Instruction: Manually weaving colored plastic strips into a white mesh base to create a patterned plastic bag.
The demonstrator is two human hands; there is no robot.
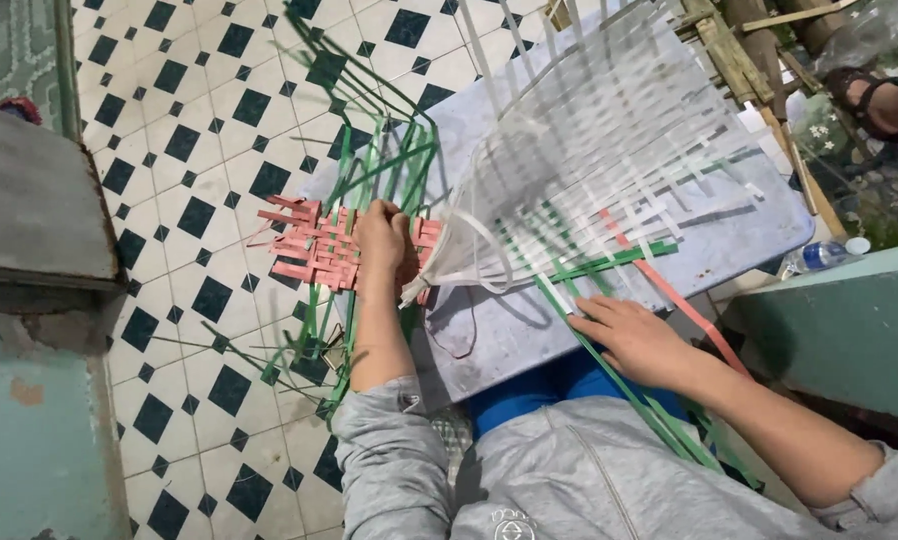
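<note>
Grey sweatshirt sleeves point(529, 480) fill the bottom of my view, and both bare forearms reach forward from them over the pale blue-grey surface point(739, 235). My right hand point(634, 335) lies nearest, palm down and fingers loosely spread, resting flat on the surface with its fingertips on the long green plastic strips point(609, 365) that run diagonally from beside my right arm up toward the middle. It pinches nothing; it only presses those strips down.

Further out and to the left, my left hand point(382, 240) is curled with its fingers pressed together on the woven mat of pink and green flat strips point(319, 250), which sits at the left edge of the surface and partly overhangs the floor. That mat lies straight ahead of my left hand and well to the left of my right, so the left is plainly the nearer one. Its loose green ends stand up and away from me, while its pink ends stick out leftward.

Between my hands a fan of translucent white strips point(589, 170) gathers to a point just beside my left hand and spreads away toward the far right corner, its long axis running diagonally. A thin pink strip point(669, 290) crosses beneath it.

Beyond lies the white floor with dark diamond tiles point(199, 130), and at the far right a sandalled foot point(874, 100).
</note>
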